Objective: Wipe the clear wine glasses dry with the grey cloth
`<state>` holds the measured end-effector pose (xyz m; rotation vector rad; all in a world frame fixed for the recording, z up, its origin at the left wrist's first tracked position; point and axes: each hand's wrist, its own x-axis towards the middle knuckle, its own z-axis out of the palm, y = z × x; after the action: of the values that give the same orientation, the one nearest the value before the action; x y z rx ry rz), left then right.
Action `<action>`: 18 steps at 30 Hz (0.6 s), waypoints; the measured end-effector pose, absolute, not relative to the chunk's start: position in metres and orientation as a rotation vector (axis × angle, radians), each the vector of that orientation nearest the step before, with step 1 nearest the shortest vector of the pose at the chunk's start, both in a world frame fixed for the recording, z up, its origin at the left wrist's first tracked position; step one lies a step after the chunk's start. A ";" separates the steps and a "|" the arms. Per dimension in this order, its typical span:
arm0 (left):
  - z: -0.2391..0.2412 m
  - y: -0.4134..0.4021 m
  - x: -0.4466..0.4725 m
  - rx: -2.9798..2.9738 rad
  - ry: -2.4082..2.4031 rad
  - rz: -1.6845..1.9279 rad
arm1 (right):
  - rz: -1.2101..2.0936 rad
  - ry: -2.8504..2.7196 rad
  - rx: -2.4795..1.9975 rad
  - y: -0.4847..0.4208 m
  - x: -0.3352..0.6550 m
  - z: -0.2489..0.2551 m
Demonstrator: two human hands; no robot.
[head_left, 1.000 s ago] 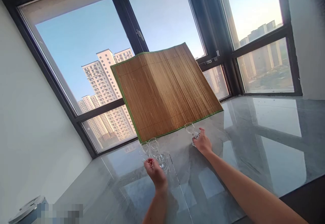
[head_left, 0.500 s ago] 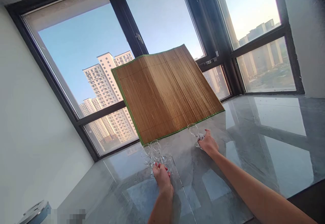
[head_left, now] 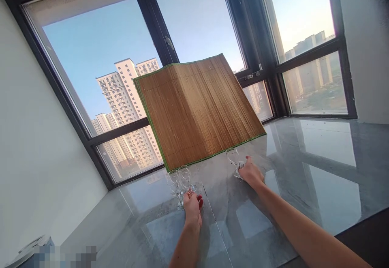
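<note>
Two clear stemmed glasses (head_left: 172, 182) stand close together on the grey stone surface, left of centre. My left hand (head_left: 192, 206) is beside them with its fingers curled at the stem and foot of the farther glass (head_left: 184, 175); the hand hides part of the grip. Farther right and back, a third clear stemmed glass (head_left: 232, 156) stands upright near the bottom edge of a bamboo mat (head_left: 200, 110). Low on this glass, at its stem and foot, my right hand (head_left: 251, 174) is closed, with one finger pointing up and away.
The mat, edged in green, leans upright against the dark window frame (head_left: 152, 12). Glossy grey slabs (head_left: 225, 219) with a thin dark seam form the surface, which reflects the windows. A round metallic-topped object (head_left: 33, 248) is at the lower left, partly blurred out. A white wall (head_left: 39, 150) bounds the left.
The view has shifted slightly. My left hand sits a little closer to the two glasses, its fingers more curled. My right hand stays at the third glass.
</note>
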<state>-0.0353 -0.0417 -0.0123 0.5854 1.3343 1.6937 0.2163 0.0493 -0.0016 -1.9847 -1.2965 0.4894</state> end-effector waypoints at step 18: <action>-0.010 -0.042 -0.034 0.611 1.358 1.649 | 0.330 -1.454 -1.970 0.053 0.221 0.002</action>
<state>-0.0336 -0.0420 -0.0101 0.6107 1.3583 1.6490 0.2211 0.0531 0.0016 -1.9696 -1.4536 0.3298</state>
